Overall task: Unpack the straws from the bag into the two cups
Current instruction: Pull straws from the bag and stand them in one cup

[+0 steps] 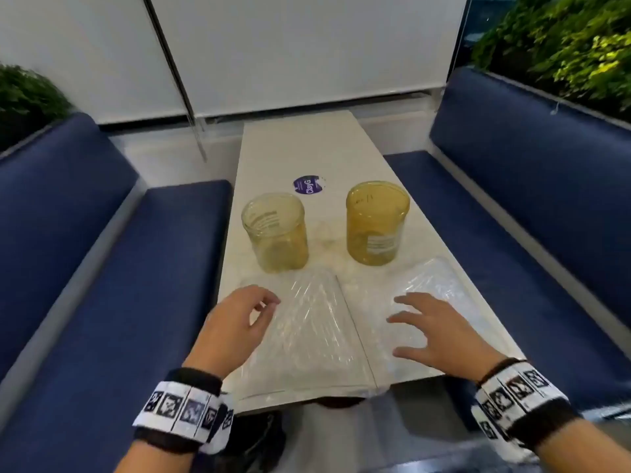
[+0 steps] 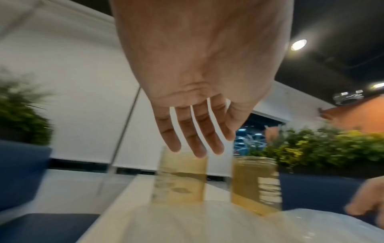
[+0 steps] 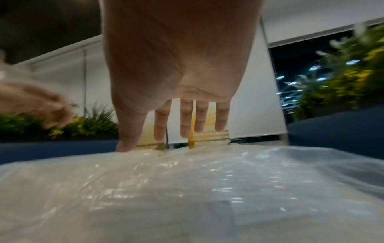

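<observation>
Two yellowish see-through cups stand on the white table (image 1: 293,148): the left cup (image 1: 276,232) (image 2: 179,177) and the right cup (image 1: 375,222) (image 2: 255,184). In front of them lie two clear plastic bags of straws, the left bag (image 1: 307,329) and the right bag (image 1: 433,285) (image 3: 187,189). My left hand (image 1: 239,319) (image 2: 197,148) hovers at the left bag's left edge, fingers loosely spread and holding nothing. My right hand (image 1: 433,329) (image 3: 172,131) hovers over the right bag with straight, spread fingers; its thumb seems to touch the plastic.
Blue cushioned benches (image 1: 85,268) (image 1: 532,206) flank the narrow table on both sides. A round purple sticker (image 1: 308,185) lies on the table behind the cups. White blinds (image 1: 290,52) close the far end, with green plants (image 1: 563,46) behind the benches.
</observation>
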